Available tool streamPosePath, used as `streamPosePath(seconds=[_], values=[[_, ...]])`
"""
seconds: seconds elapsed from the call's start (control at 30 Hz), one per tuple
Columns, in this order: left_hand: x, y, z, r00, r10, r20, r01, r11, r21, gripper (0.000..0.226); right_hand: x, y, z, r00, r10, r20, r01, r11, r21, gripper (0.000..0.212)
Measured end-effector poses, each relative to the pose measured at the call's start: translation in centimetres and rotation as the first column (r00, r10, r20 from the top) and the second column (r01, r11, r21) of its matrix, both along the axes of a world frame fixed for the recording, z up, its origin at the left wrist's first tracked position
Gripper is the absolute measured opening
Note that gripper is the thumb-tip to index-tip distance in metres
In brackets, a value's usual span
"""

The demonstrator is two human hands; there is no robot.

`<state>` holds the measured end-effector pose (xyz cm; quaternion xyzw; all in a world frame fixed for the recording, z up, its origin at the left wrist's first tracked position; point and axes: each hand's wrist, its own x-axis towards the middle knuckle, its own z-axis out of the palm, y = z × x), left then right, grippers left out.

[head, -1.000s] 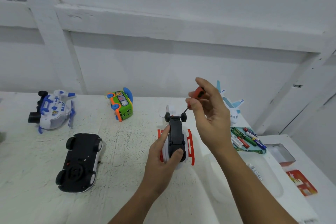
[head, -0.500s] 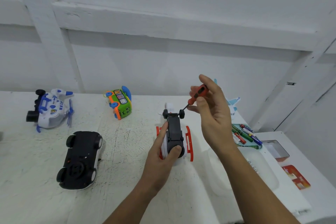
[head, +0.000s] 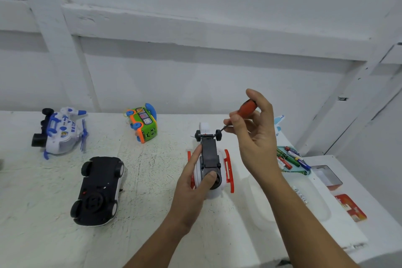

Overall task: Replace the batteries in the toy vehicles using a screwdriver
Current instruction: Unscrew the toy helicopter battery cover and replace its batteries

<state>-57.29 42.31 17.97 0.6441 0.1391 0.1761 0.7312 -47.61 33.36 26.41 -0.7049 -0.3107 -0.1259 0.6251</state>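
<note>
1. Plainly, the upturned white-and-red plastic toy vehicle (head: 210,154) lies belly-up near the middle of the rough white table (head: 152,180). Its black underside faces the person, the side where a battery cover and its screw would likely sit.
2. The left hand (head: 189,187) wraps round the toy's near end, fingers curled along its left flank and thumb pressed on the black roller. That reads as a brace, so the toy cannot twist or slide under the tool.
3. The right hand (head: 256,143) pinches the small orange-handled screwdriver (head: 248,106) between thumb and fingertips. The thin dark shaft slants down to the left, its tip just beside the right wheel at the toy's far end. Whether it sits in a screw head is too small to tell.
4. A light fingertip hold suits a tiny screw — it lets the handle be twirled rather than forced.
5. Loose coloured cylindrical batteries (head: 291,158) lie in a shallow teal tray (head: 300,172) on the right, near the working hand, probably for a quick swap.
6. A black plastic toy car (head: 99,189), also wheels-up, lies well to the left — I cannot say whether it is next in line or done
</note>
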Motion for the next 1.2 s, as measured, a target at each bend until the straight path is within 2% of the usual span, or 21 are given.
streamPosePath(seconds=[0.17, 0.4, 0.6, 0.8, 0.93, 1.2], values=[[0.0, 0.0, 0.2, 1.000, 0.011, -0.013, -0.013, 0.997, -0.079, 0.041, -0.2, -0.4, 0.4, 0.998, 0.050, -0.041, -0.048, 0.998, 0.050, 0.057], [0.1, 0.1, 0.2, 0.999, -0.053, 0.007, 0.053, 0.998, -0.035, 0.041, -0.1, -0.2, -0.1, 0.992, -0.004, -0.125, 0.000, 0.999, -0.034, 0.084], [0.1, 0.6, -0.2, 0.993, -0.114, 0.008, 0.114, 0.993, -0.003, 0.045, 0.1, -0.4, 0.2, 0.974, 0.061, -0.218, -0.039, 0.994, 0.104, 0.083], [0.8, 0.5, 0.6, 0.990, -0.136, -0.040, 0.137, 0.990, 0.023, 0.047, 1.2, -1.0, 0.1, 0.972, 0.095, -0.217, -0.076, 0.992, 0.097, 0.082], [1.5, 0.1, 0.7, 0.993, -0.086, -0.077, 0.089, 0.995, 0.044, 0.049, 2.2, -1.3, 0.2, 0.966, 0.128, -0.223, -0.105, 0.988, 0.113, 0.083], [2.5, -1.2, 1.2, 0.994, -0.100, -0.037, 0.101, 0.995, 0.019, 0.052, 4.3, -2.4, 0.3, 0.963, 0.172, -0.209, -0.162, 0.985, 0.062, 0.084]])
